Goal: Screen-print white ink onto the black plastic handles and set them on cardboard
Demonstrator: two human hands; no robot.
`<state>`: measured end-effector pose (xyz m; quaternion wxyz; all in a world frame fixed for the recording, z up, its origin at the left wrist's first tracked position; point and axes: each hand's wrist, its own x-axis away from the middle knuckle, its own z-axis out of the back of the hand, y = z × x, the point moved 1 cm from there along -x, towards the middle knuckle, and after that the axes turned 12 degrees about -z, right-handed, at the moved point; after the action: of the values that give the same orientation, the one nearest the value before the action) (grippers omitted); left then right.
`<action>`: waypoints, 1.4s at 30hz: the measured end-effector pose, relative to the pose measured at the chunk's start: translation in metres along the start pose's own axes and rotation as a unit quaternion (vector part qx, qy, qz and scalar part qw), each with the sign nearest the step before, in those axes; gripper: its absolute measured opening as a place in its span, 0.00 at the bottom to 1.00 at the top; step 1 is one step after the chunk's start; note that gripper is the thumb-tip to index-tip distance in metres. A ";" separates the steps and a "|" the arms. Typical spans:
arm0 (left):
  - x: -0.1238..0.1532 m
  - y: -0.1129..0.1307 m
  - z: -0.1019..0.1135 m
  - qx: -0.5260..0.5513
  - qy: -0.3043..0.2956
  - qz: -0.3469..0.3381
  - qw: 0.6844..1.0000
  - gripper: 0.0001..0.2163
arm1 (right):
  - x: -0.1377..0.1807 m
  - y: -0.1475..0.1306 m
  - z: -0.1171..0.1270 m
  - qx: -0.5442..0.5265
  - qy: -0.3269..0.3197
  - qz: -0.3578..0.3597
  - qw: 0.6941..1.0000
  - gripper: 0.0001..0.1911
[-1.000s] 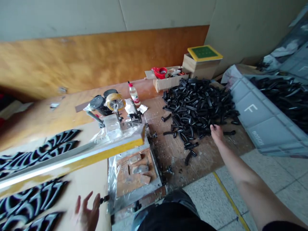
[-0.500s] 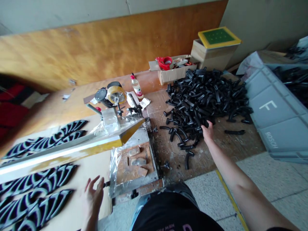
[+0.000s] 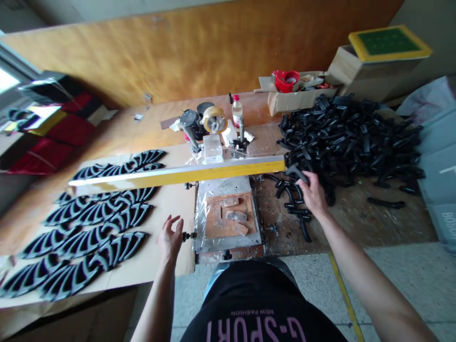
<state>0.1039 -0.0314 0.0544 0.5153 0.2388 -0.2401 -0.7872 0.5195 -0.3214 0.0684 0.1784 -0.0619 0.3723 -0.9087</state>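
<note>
Rows of black handles are lying leftward of the grip, a heap remaining rightward; right hand is clamping one handle; left hand is hovering, fingers apart.

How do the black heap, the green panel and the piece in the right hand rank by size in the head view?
1. Black heap
2. Green panel
3. Piece in the right hand, partly covered

A dark, slim part with a wider end slants leftward from the right hand
</note>
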 end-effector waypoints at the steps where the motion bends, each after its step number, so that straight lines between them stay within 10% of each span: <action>1: -0.002 0.000 -0.001 0.016 0.001 -0.007 1.000 0.19 | 0.019 -0.022 -0.017 0.017 -0.093 0.044 0.995 0.22; 4: -0.007 0.006 -0.007 0.052 -0.010 -0.028 0.998 0.18 | 0.075 -0.077 -0.073 0.114 -0.251 0.227 0.934 0.22; 8: -0.013 0.016 -0.015 0.068 -0.034 -0.044 0.996 0.15 | 0.109 -0.110 -0.118 0.232 -0.275 0.350 0.865 0.26; 17: -0.058 0.091 0.033 0.308 0.089 -0.099 0.942 0.17 | 0.111 -0.146 -0.135 0.172 -0.209 0.437 0.858 0.26; 21: -0.083 0.151 0.056 0.485 0.101 -0.099 0.863 0.17 | 0.131 -0.146 -0.160 0.159 -0.283 0.464 0.824 0.36; 24: -0.078 0.165 0.058 0.507 0.086 -0.101 0.852 0.17 | 0.136 -0.135 -0.148 0.119 -0.342 0.506 0.783 0.23; 29: -0.039 0.127 0.057 0.483 0.018 -0.071 0.873 0.22 | 0.073 -0.112 -0.082 0.096 -0.088 0.390 0.911 0.20; 33: -0.008 0.078 0.041 0.383 -0.125 0.035 0.915 0.24 | 0.017 -0.125 -0.063 0.087 0.007 0.283 0.955 0.13; 37: 0.005 0.043 0.002 0.354 -0.166 0.086 0.916 0.33 | 0.020 -0.185 -0.092 0.075 -0.028 0.308 0.948 0.31; 42: 0.004 0.020 -0.034 0.284 -0.151 0.067 0.944 0.29 | 0.054 -0.213 -0.128 0.212 -0.188 0.360 0.889 0.09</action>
<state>0.1374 -0.0465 0.0403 0.4351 0.2369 -0.5446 -0.6768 0.3786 -0.1169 0.1248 0.5687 -0.0536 0.1270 -0.8109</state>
